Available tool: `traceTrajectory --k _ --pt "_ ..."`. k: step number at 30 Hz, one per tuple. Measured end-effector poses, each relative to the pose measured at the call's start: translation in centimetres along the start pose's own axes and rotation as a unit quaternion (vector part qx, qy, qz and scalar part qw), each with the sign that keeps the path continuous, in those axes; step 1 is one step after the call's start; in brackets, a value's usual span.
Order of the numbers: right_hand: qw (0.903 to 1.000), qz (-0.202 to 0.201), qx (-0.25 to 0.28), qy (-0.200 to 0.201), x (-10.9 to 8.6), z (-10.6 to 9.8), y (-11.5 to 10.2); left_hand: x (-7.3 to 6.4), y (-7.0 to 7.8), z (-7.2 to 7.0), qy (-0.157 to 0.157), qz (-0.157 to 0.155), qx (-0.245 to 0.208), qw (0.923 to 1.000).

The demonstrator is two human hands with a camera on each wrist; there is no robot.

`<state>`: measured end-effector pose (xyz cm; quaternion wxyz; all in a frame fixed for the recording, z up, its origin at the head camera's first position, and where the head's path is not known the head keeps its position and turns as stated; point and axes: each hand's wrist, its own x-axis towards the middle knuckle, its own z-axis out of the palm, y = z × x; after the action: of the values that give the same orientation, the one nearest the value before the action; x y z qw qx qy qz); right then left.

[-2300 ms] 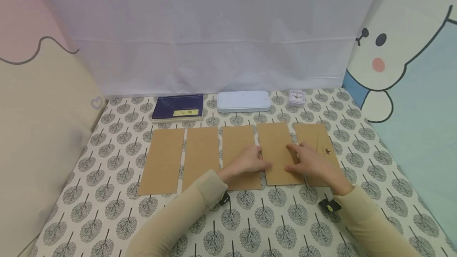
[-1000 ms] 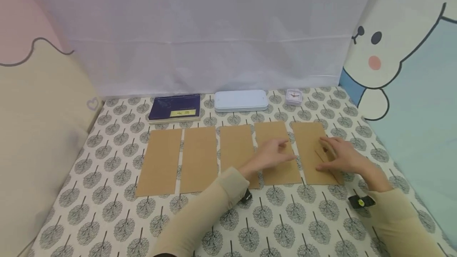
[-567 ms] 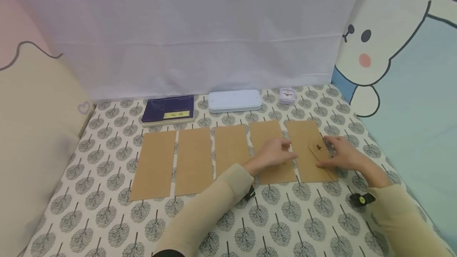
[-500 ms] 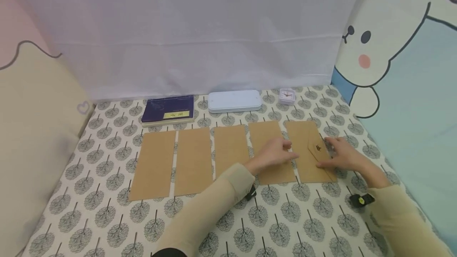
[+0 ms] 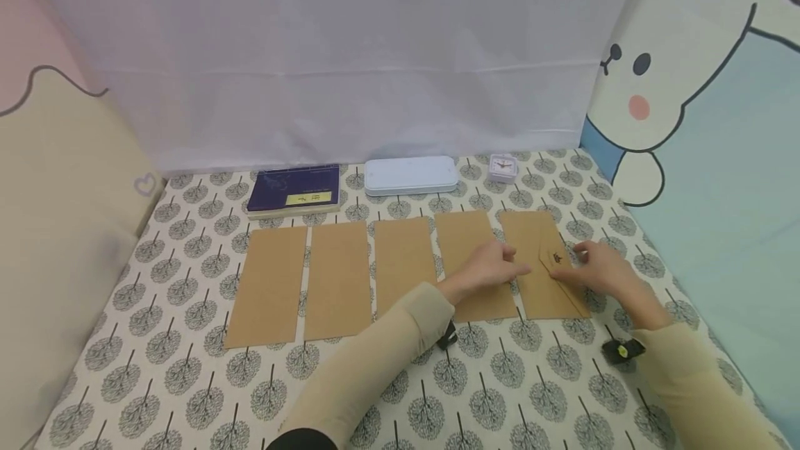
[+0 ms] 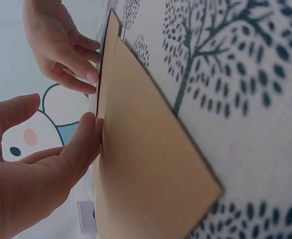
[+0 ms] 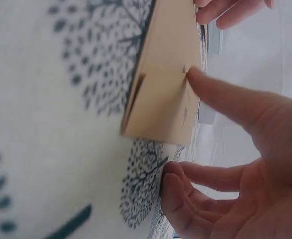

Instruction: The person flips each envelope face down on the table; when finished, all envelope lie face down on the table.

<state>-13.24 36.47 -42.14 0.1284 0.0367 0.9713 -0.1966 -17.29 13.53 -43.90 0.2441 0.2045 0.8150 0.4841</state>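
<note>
Several brown kraft envelopes lie side by side in a row. The rightmost envelope (image 5: pixel 528 276) has its pointed flap (image 5: pixel 558 255) with a small dark crown print facing up. My right hand (image 5: pixel 603 273) is at its right side. The thumb touches the flap's edge, while the other fingers, loosely bent, rest on the cloth beyond the envelope. My left hand (image 5: pixel 487 268) is over the second envelope from the right (image 5: pixel 462 231). Its fingers reach toward the rightmost envelope, and in the left wrist view a fingertip (image 6: pixel 86 129) touches brown paper. Neither hand grips anything.
Three plain envelopes lie further left, among them the leftmost envelope (image 5: pixel 269 290). Behind the row are a dark blue book (image 5: pixel 275 189), a pale case (image 5: pixel 411 176) and a small clock (image 5: pixel 503 168). A tree-patterned cloth (image 5: pixel 206 394) covers the table.
Both hands have moved right, from the second envelope from the right to the rightmost. Most recently the right thumb slides left onto the flap, and the left hand shifts slightly right.
</note>
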Motion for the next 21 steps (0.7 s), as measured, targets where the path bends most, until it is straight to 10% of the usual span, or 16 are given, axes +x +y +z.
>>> traceTrajectory --k 12,21 --pt "0.9981 0.040 0.044 -0.016 -0.2 0.2 -0.4 0.1 0.1 0.6 0.019 -0.007 0.040 0.9990" --pt "0.9855 -0.043 0.162 -0.022 -0.6 -0.1 1.8 -0.1 0.4 0.6 0.016 -0.010 0.030 0.9994"
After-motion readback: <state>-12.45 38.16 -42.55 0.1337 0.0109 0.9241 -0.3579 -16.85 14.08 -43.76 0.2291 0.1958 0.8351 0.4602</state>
